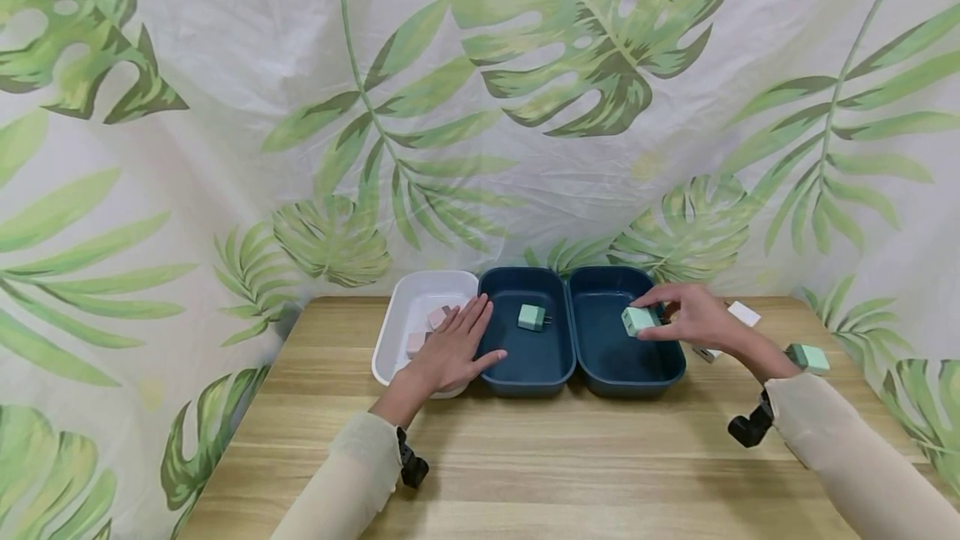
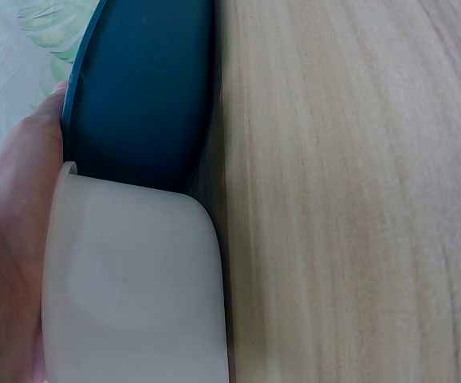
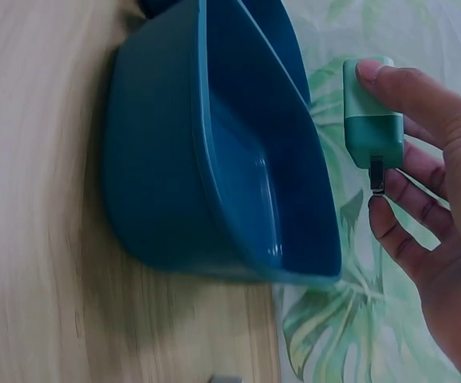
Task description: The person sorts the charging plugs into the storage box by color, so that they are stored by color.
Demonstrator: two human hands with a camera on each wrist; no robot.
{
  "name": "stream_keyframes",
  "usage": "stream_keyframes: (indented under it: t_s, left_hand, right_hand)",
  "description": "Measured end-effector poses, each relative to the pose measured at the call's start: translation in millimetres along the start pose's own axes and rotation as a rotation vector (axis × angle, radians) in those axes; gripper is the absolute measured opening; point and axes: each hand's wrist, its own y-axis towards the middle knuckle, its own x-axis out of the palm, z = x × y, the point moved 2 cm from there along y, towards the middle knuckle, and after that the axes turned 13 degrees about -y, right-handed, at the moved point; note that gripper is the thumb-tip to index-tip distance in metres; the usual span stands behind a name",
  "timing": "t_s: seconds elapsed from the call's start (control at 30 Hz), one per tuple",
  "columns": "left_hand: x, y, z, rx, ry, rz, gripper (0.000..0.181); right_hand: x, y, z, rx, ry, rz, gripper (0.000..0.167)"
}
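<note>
One green charger (image 1: 640,322) is in the right hand (image 1: 693,315), whose thumb and fingers pinch its body, prongs turned back toward the palm. It is above the right blue bin (image 1: 633,387), clear of the rim in the right wrist view. Just left stands the middle blue bin (image 1: 527,388), with a second green charger (image 1: 531,317) lying in its far half, prongs pointing right. Left of that, beside it, is a white bin (image 1: 384,348) holding pink chargers (image 1: 417,344), partly covered by the left hand (image 1: 448,351). That hand lies over the white bin's right side, fingers straight, thumb spread toward the middle bin; it grips nothing. To the right of the bins, two white pieces (image 1: 745,313) lie partly hidden by the right hand and wrist. Farther right, another green charger (image 1: 808,358) sits beside the right forearm. All of this stands on a wood-grain bench (image 1: 562,457), with a leaf-print cloth (image 1: 408,48) hanging at the far side.
</note>
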Motion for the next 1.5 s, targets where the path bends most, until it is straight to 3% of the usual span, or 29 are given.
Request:
stream_keyframes:
  t_s: [0.43,0.67,1.5]
  left_hand:
    - [-1.8,-0.1,1.8,-0.019,0.038,-0.023,0.092]
    - [-2.1,-0.1,1.0,-0.019,0.044,-0.028,0.092]
    - [-2.3,2.0,-0.2,-0.018,0.049,-0.044,0.094]
  right_hand:
    - [20,21.9,-16,-0.075,0.013,-0.032,0.037]
    - [29,35.0,-24,-0.133,0.030,-0.005,0.036]
    - [66,69.5,-53,-0.077,0.068,-0.040,0.039]
